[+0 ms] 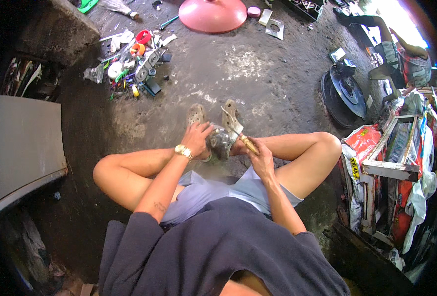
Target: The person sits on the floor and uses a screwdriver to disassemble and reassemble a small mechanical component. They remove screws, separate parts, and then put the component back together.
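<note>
In my right hand (262, 158) I grip the wooden handle of a small curved-bladed hand tool that resembles a sickle (249, 144). Its thin metal blade rises up and left, over my right shoe. Between my lower legs is a dark, glossy, partly see-through object (221, 143); I cannot make out its kind. My left hand (197, 139), with a gold watch (183, 150) at the wrist, has its fingers bent against the upper left side of this object. The blade passes over or just beside the object; whether they touch is unclear.
Small plastic and metal scraps (139, 64) lie heaped ahead on the left. Farther off are a pink round base (212, 15) and a brush (119, 7). Right stand a black disc (347, 91), a metal frame (391, 170) with sacks, and another person (416, 64). A grey panel (28, 148) stands left.
</note>
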Available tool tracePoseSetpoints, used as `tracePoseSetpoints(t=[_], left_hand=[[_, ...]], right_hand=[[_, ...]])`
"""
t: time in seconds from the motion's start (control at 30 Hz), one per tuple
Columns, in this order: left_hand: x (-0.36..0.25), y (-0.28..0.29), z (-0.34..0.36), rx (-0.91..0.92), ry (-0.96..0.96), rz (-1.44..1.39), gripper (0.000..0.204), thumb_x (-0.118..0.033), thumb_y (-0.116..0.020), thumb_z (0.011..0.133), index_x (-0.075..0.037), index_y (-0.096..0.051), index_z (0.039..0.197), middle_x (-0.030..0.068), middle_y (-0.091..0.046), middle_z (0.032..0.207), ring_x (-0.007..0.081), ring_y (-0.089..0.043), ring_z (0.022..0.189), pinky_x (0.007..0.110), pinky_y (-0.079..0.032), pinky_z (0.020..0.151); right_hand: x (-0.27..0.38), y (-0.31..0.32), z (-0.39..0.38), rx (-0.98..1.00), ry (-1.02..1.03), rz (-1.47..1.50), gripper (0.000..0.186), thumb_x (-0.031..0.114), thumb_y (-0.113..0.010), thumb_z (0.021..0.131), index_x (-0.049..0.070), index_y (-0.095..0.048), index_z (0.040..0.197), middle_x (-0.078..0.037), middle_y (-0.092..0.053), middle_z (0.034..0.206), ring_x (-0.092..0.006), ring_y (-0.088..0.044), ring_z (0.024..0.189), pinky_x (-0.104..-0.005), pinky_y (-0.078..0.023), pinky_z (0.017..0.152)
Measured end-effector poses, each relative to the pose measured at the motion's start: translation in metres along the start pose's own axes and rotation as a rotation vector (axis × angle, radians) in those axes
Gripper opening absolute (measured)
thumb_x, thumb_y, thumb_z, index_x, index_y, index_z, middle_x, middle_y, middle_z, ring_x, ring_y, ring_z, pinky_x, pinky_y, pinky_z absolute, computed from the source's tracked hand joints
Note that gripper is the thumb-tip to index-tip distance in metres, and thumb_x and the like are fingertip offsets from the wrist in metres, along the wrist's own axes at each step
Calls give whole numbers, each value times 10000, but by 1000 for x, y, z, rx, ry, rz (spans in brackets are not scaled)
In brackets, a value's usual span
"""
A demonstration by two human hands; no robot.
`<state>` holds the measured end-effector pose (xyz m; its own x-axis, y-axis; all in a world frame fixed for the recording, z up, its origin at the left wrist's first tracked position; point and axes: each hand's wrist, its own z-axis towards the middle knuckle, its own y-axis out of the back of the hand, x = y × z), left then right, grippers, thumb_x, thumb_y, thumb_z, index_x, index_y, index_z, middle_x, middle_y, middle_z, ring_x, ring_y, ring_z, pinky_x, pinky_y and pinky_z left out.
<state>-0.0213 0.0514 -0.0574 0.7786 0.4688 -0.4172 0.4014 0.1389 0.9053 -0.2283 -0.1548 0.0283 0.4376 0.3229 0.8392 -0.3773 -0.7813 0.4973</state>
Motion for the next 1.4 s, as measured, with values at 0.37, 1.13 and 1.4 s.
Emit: tracePoseSetpoints(t=[0.37, 1.13, 1.4], left_hand=[[0, 1, -7, -91, -56, -27, 495, -69, -561, 853, -113, -630, 1341, 131, -635, 1364, 346, -569, 1277, 486, -464, 1065], [-2, 41, 31, 79, -194, -19, 473, -52, -659, 803, -109, -647, 1273, 47, -675, 1261, 264, -623, 1117, 390, -559, 932], [23, 31, 12, 26, -264, 2, 586, -64, -666, 798, -132, -583, 1375, 59, -657, 1306, 282, -602, 1186, 413, -544, 962]], right_hand=[[5, 7, -2, -17, -96, -13, 454, 74, -700, 887, 59, -633, 1336, -182, -713, 1212, -298, -683, 1152, -387, -515, 998], [-3, -4, 7, 66, -162, 20, 479, 123, -686, 892, 116, -629, 1368, -182, -707, 1224, -328, -672, 1155, -414, -515, 999], [-14, -12, 5, 25, -109, 15, 463, 109, -698, 895, 90, -638, 1354, -124, -740, 1108, -206, -705, 931, -343, -559, 846]])
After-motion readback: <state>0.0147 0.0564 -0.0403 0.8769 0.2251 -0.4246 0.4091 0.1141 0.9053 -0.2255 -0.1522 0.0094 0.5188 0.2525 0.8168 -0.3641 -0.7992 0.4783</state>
